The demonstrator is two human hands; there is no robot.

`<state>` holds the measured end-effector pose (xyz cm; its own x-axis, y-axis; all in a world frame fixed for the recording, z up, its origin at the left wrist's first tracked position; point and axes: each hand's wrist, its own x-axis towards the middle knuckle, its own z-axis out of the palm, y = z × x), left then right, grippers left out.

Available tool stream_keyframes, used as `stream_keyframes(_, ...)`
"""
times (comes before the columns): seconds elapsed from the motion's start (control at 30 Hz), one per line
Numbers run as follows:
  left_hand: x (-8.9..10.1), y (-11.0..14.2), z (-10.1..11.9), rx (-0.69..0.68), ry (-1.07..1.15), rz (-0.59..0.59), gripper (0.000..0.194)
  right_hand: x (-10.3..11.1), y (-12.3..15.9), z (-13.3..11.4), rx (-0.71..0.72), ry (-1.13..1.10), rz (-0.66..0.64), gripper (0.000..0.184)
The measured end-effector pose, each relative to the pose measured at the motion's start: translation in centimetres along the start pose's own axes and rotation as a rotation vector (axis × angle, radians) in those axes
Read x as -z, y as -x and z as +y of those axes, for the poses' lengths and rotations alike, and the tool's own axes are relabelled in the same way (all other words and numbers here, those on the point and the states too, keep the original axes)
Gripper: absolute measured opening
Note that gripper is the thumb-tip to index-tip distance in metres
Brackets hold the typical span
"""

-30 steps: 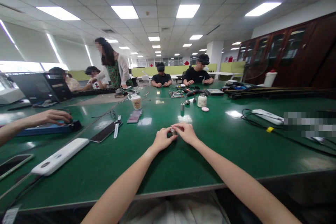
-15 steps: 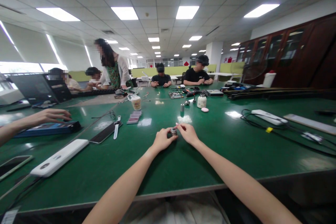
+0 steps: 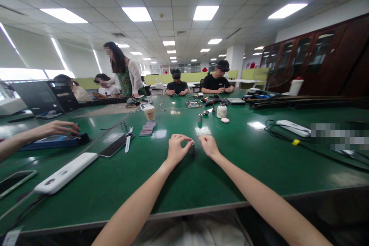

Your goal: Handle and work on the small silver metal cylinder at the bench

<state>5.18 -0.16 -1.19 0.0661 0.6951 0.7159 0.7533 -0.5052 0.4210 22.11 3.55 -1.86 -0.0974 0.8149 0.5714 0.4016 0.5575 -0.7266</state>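
A small grey metal cylinder (image 3: 191, 149) stands upright on the green table in front of me. My left hand (image 3: 178, 149) is at its left side, thumb and index finger pinched at the cylinder's top. The detail between those fingertips is too small to make out. Just to the right, apart from the cylinder, my right hand (image 3: 209, 147) is closed with its fingers curled together; whatever they hold, if anything, is hidden. Farther back stands a second metal cylinder (image 3: 200, 118), with a small dark metal part (image 3: 205, 112) close by.
A white jar (image 3: 221, 110), its pink lid (image 3: 225, 120) and a paper cup (image 3: 149, 112) stand beyond my hands. Left lie a phone (image 3: 113, 146), watch (image 3: 128, 140) and power strip (image 3: 66, 173); a co-worker's hand (image 3: 59, 127) rests on a blue case. Cables (image 3: 276, 138) run at right.
My left hand has shifted from around the cylinder's side to a pinch at its top. My right hand has drawn away slightly to the right, off the cylinder.
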Motion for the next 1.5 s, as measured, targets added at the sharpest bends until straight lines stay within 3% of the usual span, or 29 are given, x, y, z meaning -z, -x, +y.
stream_keyframes(0.17, 0.1, 0.0, 0.0, 0.024, -0.042, 0.035, 0.015, -0.1, 0.0, 0.2, -0.005, -0.018, -0.056, 0.034)
stream_keyframes(0.37, 0.6, -0.8, -0.2, 0.012, -0.019, 0.039, 0.015, 0.0, 0.2, -0.3, 0.033, 0.055, -0.097, 0.043)
stream_keyframes(0.5, 1.0, -1.1, -1.7, 0.109, -0.064, 0.072, 0.020, 0.2, 0.2, -0.5, 0.029, 0.072, -0.061, 0.042)
stream_keyframes(0.7, 1.5, -0.4, -5.5, 0.268, -0.258, -0.236, 0.016, 0.2, 0.3, -0.6, 0.014, 0.037, -0.032, 0.036)
stream_keyframes(0.87, 1.5, -0.3, -6.5, 0.249, -0.259, -0.291, 0.026, 0.0, 0.2, -0.2, -0.020, 0.002, -0.036, 0.033)
stream_keyframes(1.03, 1.1, -0.2, -5.7, 0.188, -0.233, -0.277, 0.014, 0.0, 0.1, 0.1, -0.023, -0.009, -0.043, 0.029)
stream_keyframes(1.3, 0.7, -0.7, -1.4, 0.021, -0.019, -0.012, 0.017, -0.1, 0.1, 0.2, -0.012, -0.007, -0.045, 0.022)
stream_keyframes(1.5, 0.6, -0.5, 0.6, 0.016, -0.019, -0.036, 0.016, 0.0, 0.2, 0.1, 0.007, 0.021, -0.038, 0.020)
